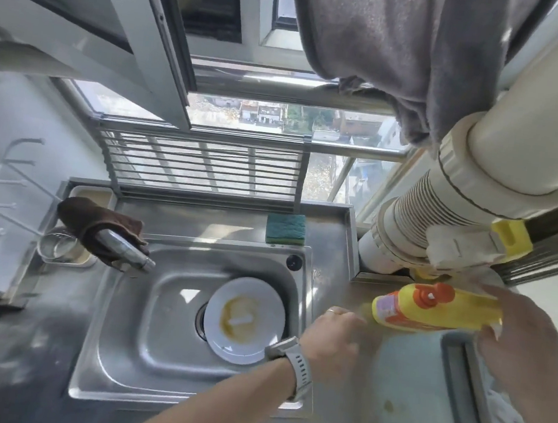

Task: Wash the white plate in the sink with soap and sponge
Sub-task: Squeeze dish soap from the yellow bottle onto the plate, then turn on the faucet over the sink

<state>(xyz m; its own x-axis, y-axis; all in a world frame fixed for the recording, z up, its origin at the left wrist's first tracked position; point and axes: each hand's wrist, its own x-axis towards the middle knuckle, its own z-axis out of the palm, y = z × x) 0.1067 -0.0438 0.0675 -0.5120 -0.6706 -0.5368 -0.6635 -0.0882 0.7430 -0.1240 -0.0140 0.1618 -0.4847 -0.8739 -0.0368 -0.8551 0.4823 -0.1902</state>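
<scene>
Down in the steel sink (125, 350) lay a round white plate (244, 319), brown-stained; right hand (525, 344) fingers gripped the yellow plastic soap bottle (439, 309), left hand (333, 341) loosely curled, empty.

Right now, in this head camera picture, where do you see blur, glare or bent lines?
Head view: the wide lens bows the window frame and the cream ribbed pipe; both hands, left and right, and the yellow soap bottle are smeared by motion; daylight glares on the steel sink; the stained white round plate and the green-blue sponge stay fairly sharp.
</scene>
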